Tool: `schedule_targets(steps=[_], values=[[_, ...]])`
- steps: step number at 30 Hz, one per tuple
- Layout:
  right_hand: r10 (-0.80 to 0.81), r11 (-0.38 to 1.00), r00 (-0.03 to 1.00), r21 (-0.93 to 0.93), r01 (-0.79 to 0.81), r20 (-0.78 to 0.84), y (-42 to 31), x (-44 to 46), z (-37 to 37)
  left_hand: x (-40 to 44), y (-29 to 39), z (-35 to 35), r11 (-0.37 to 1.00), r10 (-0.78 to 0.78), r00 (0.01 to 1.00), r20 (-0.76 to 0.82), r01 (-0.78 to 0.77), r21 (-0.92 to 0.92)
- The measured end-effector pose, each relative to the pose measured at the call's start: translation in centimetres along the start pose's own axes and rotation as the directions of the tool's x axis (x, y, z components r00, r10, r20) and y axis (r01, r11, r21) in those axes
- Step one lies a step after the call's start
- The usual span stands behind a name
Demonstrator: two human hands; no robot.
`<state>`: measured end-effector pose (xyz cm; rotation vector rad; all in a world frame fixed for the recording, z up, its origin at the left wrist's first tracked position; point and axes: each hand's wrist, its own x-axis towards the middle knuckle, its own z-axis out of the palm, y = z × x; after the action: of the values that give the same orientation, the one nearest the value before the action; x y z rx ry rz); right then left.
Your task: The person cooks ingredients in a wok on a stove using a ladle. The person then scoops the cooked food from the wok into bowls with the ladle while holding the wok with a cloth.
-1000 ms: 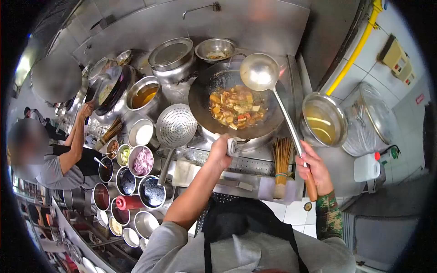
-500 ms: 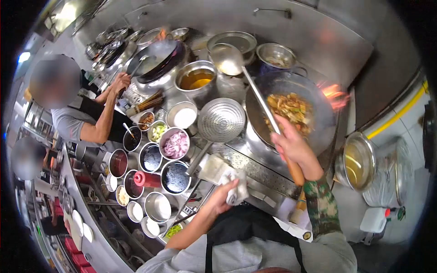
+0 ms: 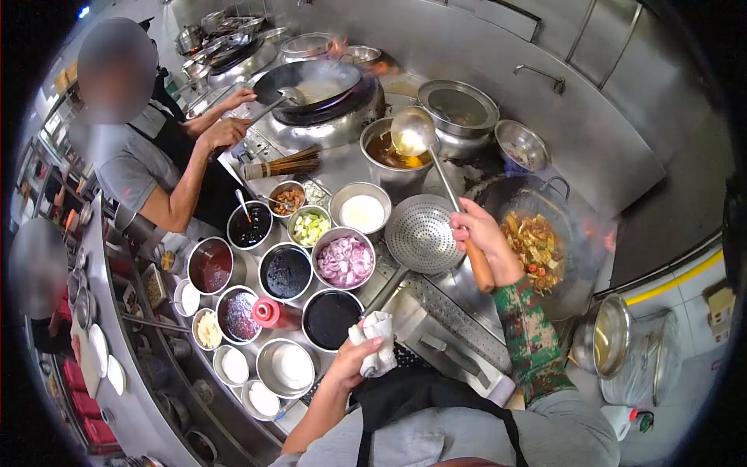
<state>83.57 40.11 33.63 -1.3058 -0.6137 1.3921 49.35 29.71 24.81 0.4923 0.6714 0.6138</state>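
My right hand (image 3: 489,240) is closed around the wooden handle of a long ladle (image 3: 445,175). The ladle's bowl is over the metal pot of amber oil (image 3: 381,158); whether it touches the oil I cannot tell. To the right of that hand, a wok (image 3: 498,198) holds sliced, browned food (image 3: 533,249), with flame at its far side. In my left hand (image 3: 354,364) is a folded white cloth (image 3: 377,346), gripped near my apron. A perforated strainer (image 3: 424,232) lies between my hands, its handle pointing toward the cloth.
Bowls of sliced red onion (image 3: 345,261), dark sauce (image 3: 333,321) and other ingredients stand at left, beside a red squeeze bottle (image 3: 274,314). A co-worker (image 3: 159,167) handles another wok (image 3: 284,86) at far left. A metal basin (image 3: 603,335) stands at right.
The view has swung, so the counter appears shifted to the right. My right hand has brought the ladle's bowl leftward over the oil pot. My left hand still grips the cloth.
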Motion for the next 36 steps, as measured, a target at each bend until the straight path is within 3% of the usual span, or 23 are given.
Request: schedule_targets(steps=[5, 9, 15, 17, 19, 21, 25, 27, 28, 30, 34, 36], values=[[-0.052, 0.862, 0.994, 0.507, -0.004, 0.096, 1.2, -7.2, -3.4, 1.9, 1.2, 0.6, 0.995, -0.076, 0.994, 0.074, 0.071, 0.069], [-0.056, 0.806, 0.998, 0.592, 0.031, 0.024, 2.7, -15.5, -7.0, 4.1, 0.7, 2.2, 0.977, -0.172, 0.975, 0.138, 0.151, 0.15], [-0.085, 0.944, 0.936, 0.273, 0.185, -0.34, 4.6, -23.3, -11.6, 7.5, -2.6, 6.6, 0.907, -0.368, 0.916, 0.16, 0.316, 0.28], [-0.144, 0.974, 0.885, 0.093, 0.205, -0.443, 6.3, -23.4, -14.1, 8.5, -3.5, 8.8, 0.849, -0.458, 0.886, 0.075, 0.41, 0.332], [-0.197, 0.965, 0.799, -0.255, 0.057, -0.568, 6.9, -24.7, -15.6, 9.9, -5.4, 9.7, 0.846, -0.475, 0.878, 0.055, 0.439, 0.303], [-0.259, 0.856, 0.675, -0.488, -0.171, -0.691, 7.0, -26.4, -16.3, 10.8, -6.6, 11.0, 0.838, -0.501, 0.862, 0.072, 0.463, 0.291], [-0.273, 0.796, 0.6, -0.527, -0.298, -0.752, 7.6, -27.8, -17.8, 11.6, -8.3, 15.3, 0.854, -0.504, 0.858, 0.099, 0.478, 0.205], [-0.098, 0.964, 0.698, -0.242, -0.111, -0.709, 8.5, -27.5, -18.3, 13.3, -9.7, 15.9, 0.863, -0.497, 0.855, 0.149, 0.471, 0.181], [-0.05, 0.997, 0.754, -0.08, -0.003, -0.656, 9.2, -27.5, -18.7, 13.8, -10.1, 16.3, 0.862, -0.493, 0.84, 0.226, 0.437, 0.256], [-0.018, 0.98, 0.857, 0.162, 0.119, -0.515, 9.4, -29.1, -19.0, 14.0, -10.4, 18.4, 0.854, -0.5, 0.845, 0.19, 0.444, 0.272], [-0.092, 0.97, 0.828, -0.239, -0.052, -0.553, 11.4, -34.9, -18.0, 14.5, -10.6, 21.1, 0.867, -0.494, 0.856, 0.15, 0.471, 0.164], [-0.355, 0.774, 0.785, -0.631, -0.058, -0.508, 12.6, -36.7, -19.8, 16.2, -11.2, 22.3, 0.865, -0.496, 0.861, 0.117, 0.476, 0.158]])
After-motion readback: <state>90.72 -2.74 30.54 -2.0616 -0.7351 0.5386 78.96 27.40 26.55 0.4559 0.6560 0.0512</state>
